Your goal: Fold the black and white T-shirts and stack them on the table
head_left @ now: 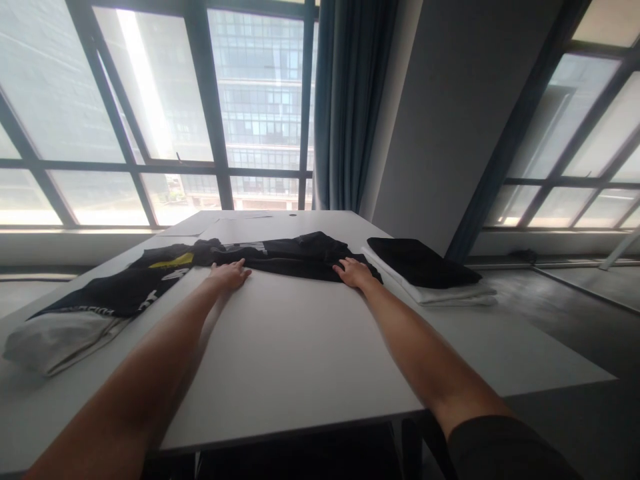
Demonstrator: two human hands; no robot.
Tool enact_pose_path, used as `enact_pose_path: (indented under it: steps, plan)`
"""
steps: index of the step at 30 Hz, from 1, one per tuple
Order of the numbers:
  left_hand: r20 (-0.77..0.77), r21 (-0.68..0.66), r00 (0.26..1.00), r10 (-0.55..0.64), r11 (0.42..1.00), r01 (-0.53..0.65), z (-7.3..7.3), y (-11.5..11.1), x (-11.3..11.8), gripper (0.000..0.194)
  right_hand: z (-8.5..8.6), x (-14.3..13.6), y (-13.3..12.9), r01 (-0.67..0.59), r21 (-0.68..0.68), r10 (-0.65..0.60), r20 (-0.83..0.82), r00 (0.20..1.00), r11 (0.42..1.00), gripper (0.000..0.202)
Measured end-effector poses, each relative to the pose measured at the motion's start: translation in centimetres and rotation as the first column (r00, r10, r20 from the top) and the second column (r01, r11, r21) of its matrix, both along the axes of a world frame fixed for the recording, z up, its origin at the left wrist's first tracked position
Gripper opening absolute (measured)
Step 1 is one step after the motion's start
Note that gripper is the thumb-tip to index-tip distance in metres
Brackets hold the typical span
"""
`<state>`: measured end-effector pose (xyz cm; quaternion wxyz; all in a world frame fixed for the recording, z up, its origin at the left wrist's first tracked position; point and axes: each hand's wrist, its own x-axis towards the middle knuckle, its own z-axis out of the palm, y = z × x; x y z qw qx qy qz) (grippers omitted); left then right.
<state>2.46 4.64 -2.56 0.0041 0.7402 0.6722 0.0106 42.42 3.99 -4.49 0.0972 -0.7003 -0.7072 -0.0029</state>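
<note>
A black garment (290, 259) lies partly bunched across the middle of the white table (295, 347); its exact kind I cannot make out. Resting at its left part is my left hand (230, 274), fingers stretched out over the near edge. My right hand (353, 272) lies at the garment's right end, palm down with the fingers spread on the cloth. Neither hand grips anything visible. To the left, a dark piece of clothing (125, 285) with white lettering and a yellow patch touches or overlaps the black one.
Folded black cloth (420, 261) lies on folded white cloth (450, 294) at the right. A grey-white cloth (63, 340) sits at the table's left. Windows (260, 93), a blue curtain (345, 100) and a slanted column (450, 113) stand beyond the table.
</note>
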Motion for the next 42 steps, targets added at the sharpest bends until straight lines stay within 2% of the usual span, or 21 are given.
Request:
enact_pose_path:
  steps: [4,6,8,12,16,20,23,25,28,30,32,33,35,38,40,42]
  plan:
    - [-0.032,0.207,0.999,0.027,0.978,-0.020,1.1,2.4,0.6,0.058,0.0,1.8,-0.2,0.241,0.110,-0.243,0.003,0.970,0.964,0.056]
    - [-0.043,0.311,0.999,0.016,0.951,-0.002,1.4,3.5,0.6,0.053,0.1,2.9,-0.2,0.307,0.114,-0.307,-0.022,0.952,0.945,0.054]
    - [-0.049,0.324,0.999,-0.007,0.946,0.023,1.5,4.5,0.3,0.056,0.1,3.9,-0.2,0.314,0.115,-0.309,-0.060,0.949,0.942,0.050]
    - [-0.054,0.181,0.997,-0.047,0.982,0.056,1.2,6.3,-0.7,0.076,0.1,4.9,0.1,0.263,0.158,-0.238,-0.162,0.958,0.952,0.048]
    - [-0.059,0.216,0.994,-0.088,0.971,0.099,1.3,6.8,-1.5,0.073,0.0,5.1,0.4,0.250,0.202,-0.197,-0.250,0.948,0.947,0.050]
    - [-0.062,0.334,0.990,-0.123,0.932,0.137,2.1,5.5,-1.9,0.045,0.3,5.1,0.4,0.251,0.228,-0.183,-0.284,0.941,0.941,0.045]
    - [-0.015,0.445,0.994,-0.111,0.889,0.106,2.8,3.9,-2.4,0.036,0.9,4.9,0.1,0.251,0.290,-0.143,-0.348,0.927,0.923,0.037]
    - [0.008,0.500,0.988,-0.157,0.856,0.132,3.2,2.6,-3.1,0.029,1.5,4.9,-0.1,0.247,0.330,-0.083,-0.442,0.893,0.911,0.033]
    - [0.053,0.544,0.968,-0.245,0.820,0.178,3.6,0.5,-4.7,0.015,2.8,5.5,-0.6,0.253,0.337,0.028,-0.647,0.762,0.907,0.037]
    - [0.100,0.494,0.960,-0.263,0.850,0.182,3.6,-1.1,-5.9,0.012,3.6,6.4,-1.4,0.205,0.301,0.104,-0.759,0.643,0.931,0.044]
    - [0.140,0.397,0.959,-0.248,0.901,0.175,3.1,-2.6,-7.0,0.014,4.1,7.4,-2.3,0.052,0.225,0.159,-0.816,0.555,0.973,0.048]
    - [0.154,0.357,0.960,-0.233,0.919,0.166,2.7,-3.3,-7.3,0.015,4.2,7.9,-2.7,-0.039,0.169,0.163,-0.828,0.536,0.985,0.047]
    - [0.167,0.328,0.968,-0.187,0.937,0.124,1.6,-4.3,-7.6,0.025,4.2,8.3,-3.4,-0.148,0.031,0.109,-0.824,0.555,0.989,0.042]
    - [0.127,0.319,0.985,-0.120,0.945,0.074,0.2,-5.2,-6.8,0.056,3.6,8.0,-3.5,-0.120,-0.139,-0.024,-0.743,0.669,0.983,0.040]
    - [0.065,0.313,0.991,-0.113,0.946,0.087,-0.1,-5.4,-5.8,0.070,3.3,7.5,-3.1,-0.107,-0.169,-0.038,-0.684,0.729,0.980,0.044]
    - [0.016,0.308,0.991,-0.131,0.944,0.120,0.1,-5.4,-4.8,0.071,3.0,7.0,-2.6,-0.133,-0.138,0.017,-0.629,0.777,0.982,0.044]
